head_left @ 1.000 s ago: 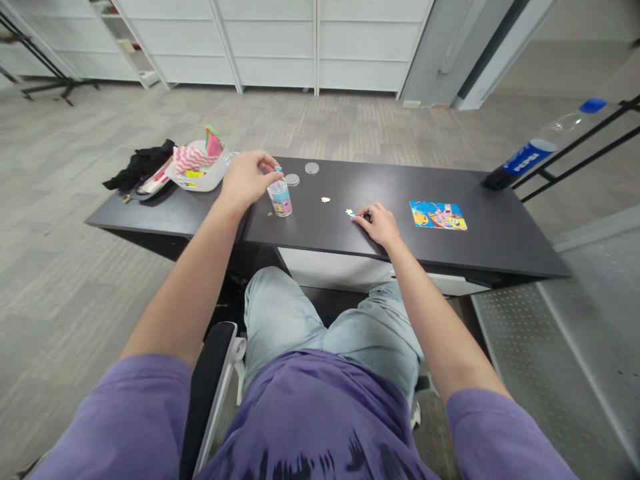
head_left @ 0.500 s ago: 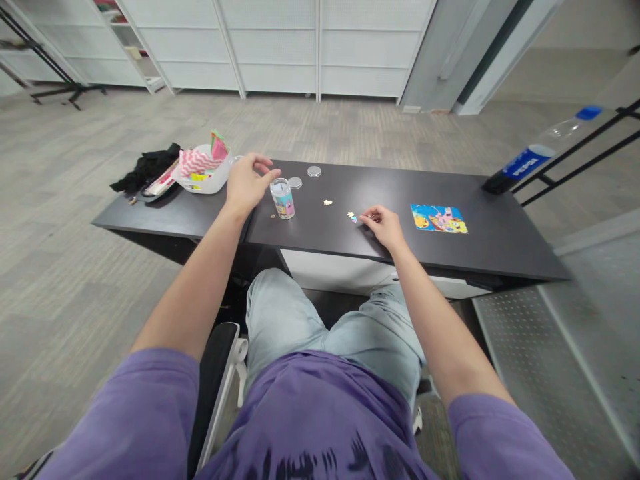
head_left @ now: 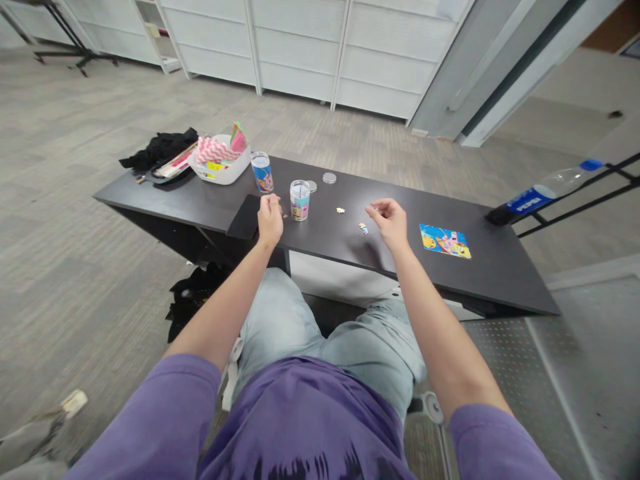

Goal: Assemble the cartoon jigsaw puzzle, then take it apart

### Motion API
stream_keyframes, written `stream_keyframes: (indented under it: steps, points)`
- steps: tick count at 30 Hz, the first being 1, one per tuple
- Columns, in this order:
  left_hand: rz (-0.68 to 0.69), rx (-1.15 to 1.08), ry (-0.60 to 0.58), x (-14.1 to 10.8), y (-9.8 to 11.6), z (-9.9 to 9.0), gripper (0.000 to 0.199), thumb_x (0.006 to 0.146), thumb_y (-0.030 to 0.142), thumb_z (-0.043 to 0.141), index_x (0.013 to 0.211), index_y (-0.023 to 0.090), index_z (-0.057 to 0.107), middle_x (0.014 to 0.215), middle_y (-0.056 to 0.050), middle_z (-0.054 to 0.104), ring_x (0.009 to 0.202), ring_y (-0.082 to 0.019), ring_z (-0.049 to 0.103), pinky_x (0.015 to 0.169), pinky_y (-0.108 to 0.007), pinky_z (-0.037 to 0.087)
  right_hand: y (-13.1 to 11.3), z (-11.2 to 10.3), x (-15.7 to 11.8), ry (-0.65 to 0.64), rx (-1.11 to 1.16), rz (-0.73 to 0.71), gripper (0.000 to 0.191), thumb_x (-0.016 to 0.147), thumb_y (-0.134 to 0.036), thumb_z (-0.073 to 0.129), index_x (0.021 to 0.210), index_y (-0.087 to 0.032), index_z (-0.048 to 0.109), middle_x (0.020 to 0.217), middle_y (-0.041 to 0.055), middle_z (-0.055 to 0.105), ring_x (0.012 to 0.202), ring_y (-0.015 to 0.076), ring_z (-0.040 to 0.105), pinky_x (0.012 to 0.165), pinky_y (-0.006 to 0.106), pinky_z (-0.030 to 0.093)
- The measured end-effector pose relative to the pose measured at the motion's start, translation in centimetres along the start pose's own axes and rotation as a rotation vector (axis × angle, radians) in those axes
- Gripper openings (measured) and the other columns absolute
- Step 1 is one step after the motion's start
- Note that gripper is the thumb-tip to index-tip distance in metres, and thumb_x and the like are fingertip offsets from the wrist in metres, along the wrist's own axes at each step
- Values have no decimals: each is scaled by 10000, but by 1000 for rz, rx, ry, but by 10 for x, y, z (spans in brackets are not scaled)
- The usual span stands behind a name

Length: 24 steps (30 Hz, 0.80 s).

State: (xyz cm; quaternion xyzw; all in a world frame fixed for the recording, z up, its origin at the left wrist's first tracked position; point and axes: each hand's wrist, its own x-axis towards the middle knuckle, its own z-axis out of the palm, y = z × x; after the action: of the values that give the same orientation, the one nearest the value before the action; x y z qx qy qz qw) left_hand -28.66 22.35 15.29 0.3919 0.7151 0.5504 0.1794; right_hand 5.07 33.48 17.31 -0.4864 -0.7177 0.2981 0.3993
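Note:
My left hand (head_left: 271, 220) is closed just left of a clear printed jar (head_left: 300, 202), apart from it; anything in its fingers is hidden. Behind it stands a second jar (head_left: 262, 173) with a blue print. My right hand (head_left: 391, 221) is raised over the table with thumb and fingertips pinched together, and whatever they hold is too small to make out. Just left of those fingertips lie small joined puzzle pieces (head_left: 363, 229). Another small puzzle piece (head_left: 341, 211) lies farther left. To the right is a flat cartoon picture (head_left: 445, 241).
Two round silver lids (head_left: 329, 178) lie behind the near jar. A white basket (head_left: 227, 172) with cloth and packets stands on the left, beside a black cloth (head_left: 163, 152). A dark flat pad (head_left: 244, 217) lies by my left hand. A Pepsi bottle (head_left: 533, 199) leans at the right end.
My left hand has come down from above the near jar to its left side, its fingers now closed. My right hand has lifted away from the puzzle pieces. The view has turned slightly.

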Motion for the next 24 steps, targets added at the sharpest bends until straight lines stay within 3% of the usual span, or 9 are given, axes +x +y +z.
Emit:
stream_keyframes:
  steps: [3, 7, 11, 18, 21, 24]
  points:
    - [-48, -2, -15, -2, -3, 0, 438, 1263, 639, 714, 1243, 212, 806, 1088, -45, 813, 981, -213, 788, 997, -453, 739, -46, 40, 32, -51, 74, -134, 292, 1149, -536, 959, 1201, -271, 850, 1136, 58, 872, 1003, 268, 813, 960, 443, 718]
    - [-51, 2, -45, -6, -4, -1, 443, 1270, 646, 695, 1215, 222, 814, 1075, -45, 822, 1001, -220, 799, 1054, -476, 735, -105, 93, 63, -183, 143, -273, 216, 1048, -458, 988, 1133, -297, 870, 1089, 38, 882, 955, 264, 800, 936, 435, 676]
    - [-39, -9, -57, -5, -8, 2, 467, 1254, 673, 718, 1207, 218, 814, 1071, -43, 823, 989, -221, 797, 1038, -475, 733, -131, 120, 78, -260, 140, -324, 154, 998, -332, 996, 1065, -286, 865, 1014, 16, 866, 930, 250, 786, 939, 418, 653]
    - [-3, -22, -61, 0, -16, 7, 482, 1260, 678, 699, 1082, 237, 780, 978, -22, 779, 906, -202, 743, 983, -438, 707, -133, 116, 84, -245, 94, -328, 162, 996, -256, 974, 982, -273, 814, 989, 34, 857, 915, 261, 775, 939, 434, 638]
    - [18, -17, -59, 1, -20, 7, 498, 1259, 689, 690, 1057, 241, 769, 952, -16, 763, 897, -205, 732, 981, -439, 695, -126, 100, 83, -203, 59, -315, 129, 1051, -308, 948, 1021, -274, 827, 1041, 41, 869, 945, 260, 770, 972, 435, 640]
    - [42, -5, -48, 2, -25, 10, 513, 1257, 701, 682, 1048, 240, 765, 939, -14, 755, 899, -210, 733, 983, -444, 688, -103, 71, 76, -151, -8, -265, 151, 1099, -378, 937, 1058, -276, 834, 1081, 41, 880, 959, 257, 758, 995, 432, 641]
